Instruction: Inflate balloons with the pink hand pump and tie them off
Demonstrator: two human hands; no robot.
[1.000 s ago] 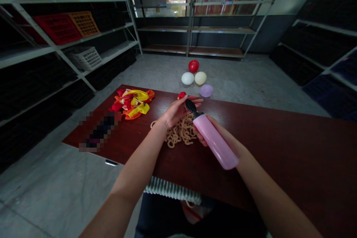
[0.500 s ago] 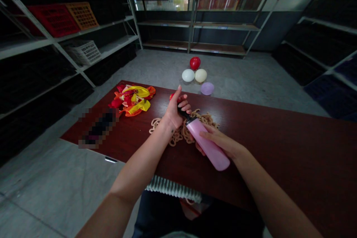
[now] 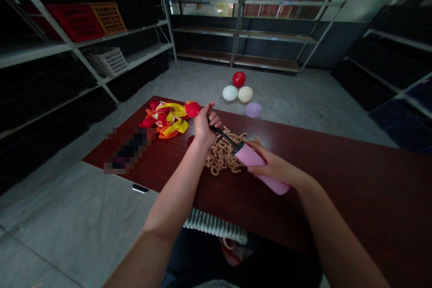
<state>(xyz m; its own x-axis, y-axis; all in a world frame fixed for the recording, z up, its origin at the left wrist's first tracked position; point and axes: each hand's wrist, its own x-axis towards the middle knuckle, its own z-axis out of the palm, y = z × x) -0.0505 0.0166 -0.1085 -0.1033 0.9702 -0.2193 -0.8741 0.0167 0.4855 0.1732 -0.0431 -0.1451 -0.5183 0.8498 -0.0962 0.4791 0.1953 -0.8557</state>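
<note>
A pink balloon pump (image 3: 253, 156) slants across the table, its black rod (image 3: 225, 136) drawn out of the body. My right hand (image 3: 275, 166) is wrapped around the pink body. Around the black end of the rod, the fingers of my left hand (image 3: 205, 127) are closed. A red balloon (image 3: 192, 109), slightly filled, sticks out beyond my left hand; its neck is hidden by the fingers. Beneath the pump lies a heap of light-brown curved pieces (image 3: 221, 155). To the left of my left hand rests a pile of limp red, yellow and orange balloons (image 3: 173, 129).
Inflated red (image 3: 239, 79), white (image 3: 230, 93), cream (image 3: 245, 94) and purple (image 3: 253, 110) balloons lie on the floor past the dark red table (image 3: 324, 175). A blurred-out dark object (image 3: 128, 150) is at the table's left. Shelves with crates (image 3: 76, 22) line the left side.
My hands have moved apart, and more of the black rod shows. The red balloon has come into fuller view and looks larger. The view has shifted slightly.
</note>
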